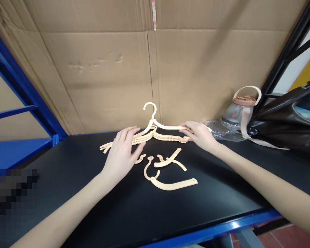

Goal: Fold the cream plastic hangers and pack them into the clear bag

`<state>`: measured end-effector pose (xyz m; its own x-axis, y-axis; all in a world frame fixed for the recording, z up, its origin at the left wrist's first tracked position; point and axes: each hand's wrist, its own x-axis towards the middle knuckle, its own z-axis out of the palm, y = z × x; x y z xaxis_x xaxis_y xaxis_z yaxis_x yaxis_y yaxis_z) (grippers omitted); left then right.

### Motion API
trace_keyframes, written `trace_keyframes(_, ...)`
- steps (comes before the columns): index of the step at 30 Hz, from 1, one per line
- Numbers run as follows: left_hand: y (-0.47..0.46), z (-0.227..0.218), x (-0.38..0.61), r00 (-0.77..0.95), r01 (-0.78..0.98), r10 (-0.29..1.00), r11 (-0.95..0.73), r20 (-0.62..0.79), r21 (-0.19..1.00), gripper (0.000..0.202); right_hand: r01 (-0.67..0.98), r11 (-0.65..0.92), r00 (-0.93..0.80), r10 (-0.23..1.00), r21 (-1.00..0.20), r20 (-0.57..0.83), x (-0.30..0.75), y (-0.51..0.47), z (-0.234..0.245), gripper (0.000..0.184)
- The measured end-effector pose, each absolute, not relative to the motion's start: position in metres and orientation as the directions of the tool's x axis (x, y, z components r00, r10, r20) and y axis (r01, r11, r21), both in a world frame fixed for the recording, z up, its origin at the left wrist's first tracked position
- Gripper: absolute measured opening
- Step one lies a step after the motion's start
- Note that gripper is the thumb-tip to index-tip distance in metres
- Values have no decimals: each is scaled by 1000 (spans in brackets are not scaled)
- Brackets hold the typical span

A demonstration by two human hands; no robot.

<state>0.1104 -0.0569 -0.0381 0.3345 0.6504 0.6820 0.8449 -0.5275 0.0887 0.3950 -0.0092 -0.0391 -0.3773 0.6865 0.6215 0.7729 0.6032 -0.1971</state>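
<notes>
A cream plastic clothes hanger (pixel 167 126) with its hook upward lies at the back of a stack of similar hangers (pixel 165 136). My right hand (pixel 200 135) has its fingers closed on the right arm of that rear hanger. Over the left arms of the hangers is my left hand (pixel 121 150), its thumb apart from its fingers; it covers part of them. In front of the stack lie loose hanger pieces: a curved arm (pixel 174 185), a hook (pixel 146 170) and two crossed arms (pixel 169 161). A small piece (pixel 141 158) shows beside my left thumb.
Cardboard (pixel 105 75) stands behind the black tabletop (pixel 113 206). At the back right are a clear bottle (pixel 235 113) with a handle, crumpled plastic film (pixel 217 129) and a black bag (pixel 276 117). A blue frame (pixel 45 120) rises at the left.
</notes>
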Motion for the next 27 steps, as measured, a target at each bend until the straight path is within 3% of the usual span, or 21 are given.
trace_keyframes(4,-64,-26,112,320,865,622,-500,714,48,38,694,688,-430,632,-211,645,389,-34,-29,19)
trace_keyframes(8,-79,-21,121,225,873,555,-480,801,87,30,653,752,-506,523,-91,686,376,-58,-24,20)
trace_keyframes(13,-91,-23,131,119,763,344,-632,932,136,64,744,663,-422,560,-80,713,368,-74,-20,24)
trace_keyframes(15,-96,-22,134,128,787,246,-615,961,53,75,778,623,-398,585,-78,706,367,-79,-17,29)
trace_keyframes(17,-101,-21,137,208,842,92,-523,974,-131,76,801,598,-401,578,-35,710,364,-84,-16,31)
trace_keyframes(19,-102,-19,143,421,828,9,-413,907,-380,60,809,586,-433,551,38,713,361,-89,-15,29)
trace_keyframes(21,-100,-18,150,635,723,55,-393,770,-568,36,798,597,-475,544,78,692,358,-93,-16,25)
trace_keyframes(23,-94,-18,155,741,618,110,-496,663,-609,21,785,619,-487,597,20,638,356,-96,-15,19)
trace_keyframes(27,-83,-22,157,745,572,207,-688,635,-447,18,729,662,-517,699,-174,495,359,-98,-13,10)
